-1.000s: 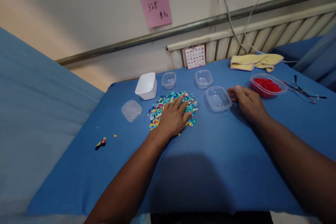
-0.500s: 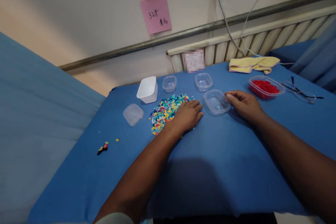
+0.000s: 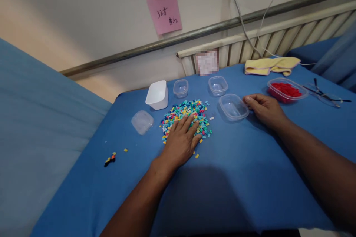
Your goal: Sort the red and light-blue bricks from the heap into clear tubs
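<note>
Since the frame half a second ago, the left hand (image 3: 180, 142) has moved from the right edge of the heap of small multicoloured plastic-looking pieces (image 3: 185, 109) back to its near side, uncovering the teal pieces on that edge. A single oblong white piece (image 3: 211, 118) lies just off the heap's right side, and a flat yellow piece (image 3: 197, 156) sits near it on the side toward the person.

The left hand lies palm down, fingers spread over the heap and not visibly clasping anything. To the right of the heap, the right hand (image 3: 267, 109) has curled fingers and thumb at the far-right rim of a shallow transparent plastic tub (image 3: 233, 109); whether they pinch it or merely touch I cannot tell.

The pieces look light, stiff and smooth, likely to slide and scatter; a flat palm suits sweeping many, a fingertip pinch across the narrow sides suits one. The tub seems thin, light and slightly flexible, best held by its rim.
</note>
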`<state>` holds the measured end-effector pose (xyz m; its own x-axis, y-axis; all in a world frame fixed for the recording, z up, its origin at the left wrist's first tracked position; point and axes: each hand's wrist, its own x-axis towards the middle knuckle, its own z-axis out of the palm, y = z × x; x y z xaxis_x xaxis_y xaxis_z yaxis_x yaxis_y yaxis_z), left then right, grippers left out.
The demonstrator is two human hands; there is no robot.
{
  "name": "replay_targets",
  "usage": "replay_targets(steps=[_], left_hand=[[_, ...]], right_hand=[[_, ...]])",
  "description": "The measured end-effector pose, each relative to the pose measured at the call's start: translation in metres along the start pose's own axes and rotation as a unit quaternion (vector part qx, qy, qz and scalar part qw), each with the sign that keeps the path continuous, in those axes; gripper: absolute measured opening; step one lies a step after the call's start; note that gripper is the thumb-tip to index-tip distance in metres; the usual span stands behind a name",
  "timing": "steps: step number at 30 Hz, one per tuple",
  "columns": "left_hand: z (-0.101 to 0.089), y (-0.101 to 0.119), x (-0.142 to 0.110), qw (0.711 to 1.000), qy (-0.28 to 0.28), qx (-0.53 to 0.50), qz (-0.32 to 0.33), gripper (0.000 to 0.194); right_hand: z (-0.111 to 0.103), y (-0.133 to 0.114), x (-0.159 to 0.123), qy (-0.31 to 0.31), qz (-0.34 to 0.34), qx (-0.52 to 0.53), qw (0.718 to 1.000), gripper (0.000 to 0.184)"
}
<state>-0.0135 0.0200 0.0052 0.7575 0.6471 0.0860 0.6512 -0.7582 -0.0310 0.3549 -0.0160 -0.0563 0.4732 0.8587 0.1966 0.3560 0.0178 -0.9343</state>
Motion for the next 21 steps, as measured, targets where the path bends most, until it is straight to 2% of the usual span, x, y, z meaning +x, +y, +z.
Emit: replay_targets(steps=[2, 6, 8, 11, 15, 17, 19, 21], left_hand=[[0.000, 0.007, -0.004, 1.000, 0.014, -0.013, 0.006, 0.058], [0.009, 0.018, -0.010, 0.994, 0.007, -0.048, 0.101, 0.066], [0.013, 0.015, -0.010, 0.992, 0.005, -0.045, 0.120, 0.063], [0.013, 0.001, -0.010, 0.996, 0.044, -0.032, 0.076, 0.056], [0.004, -0.028, -0.012, 0.979, 0.170, -0.109, 0.011, 0.046], [0.004, -0.045, -0.012, 0.956, 0.242, -0.167, -0.025, 0.042], [0.009, -0.061, -0.010, 0.920, 0.305, -0.231, -0.084, 0.043], [0.018, -0.073, -0.006, 0.877, 0.338, -0.301, -0.160, 0.047]], right_hand=[[0.000, 0.001, 0.000, 0.004, 0.005, 0.009, 1.000, 0.046], [0.000, -0.002, -0.002, 0.010, 0.011, 0.010, 1.000, 0.048], [-0.001, -0.003, -0.004, 0.017, 0.011, 0.000, 1.000, 0.046], [-0.001, -0.005, -0.007, 0.032, 0.003, -0.008, 0.999, 0.044], [-0.001, -0.005, -0.009, 0.038, -0.011, -0.009, 0.999, 0.043], [-0.001, -0.006, -0.010, 0.042, -0.014, -0.010, 0.999, 0.044], [-0.001, -0.007, -0.011, 0.051, -0.018, -0.015, 0.998, 0.045], [-0.001, -0.008, -0.012, 0.054, -0.023, -0.026, 0.998, 0.043]])
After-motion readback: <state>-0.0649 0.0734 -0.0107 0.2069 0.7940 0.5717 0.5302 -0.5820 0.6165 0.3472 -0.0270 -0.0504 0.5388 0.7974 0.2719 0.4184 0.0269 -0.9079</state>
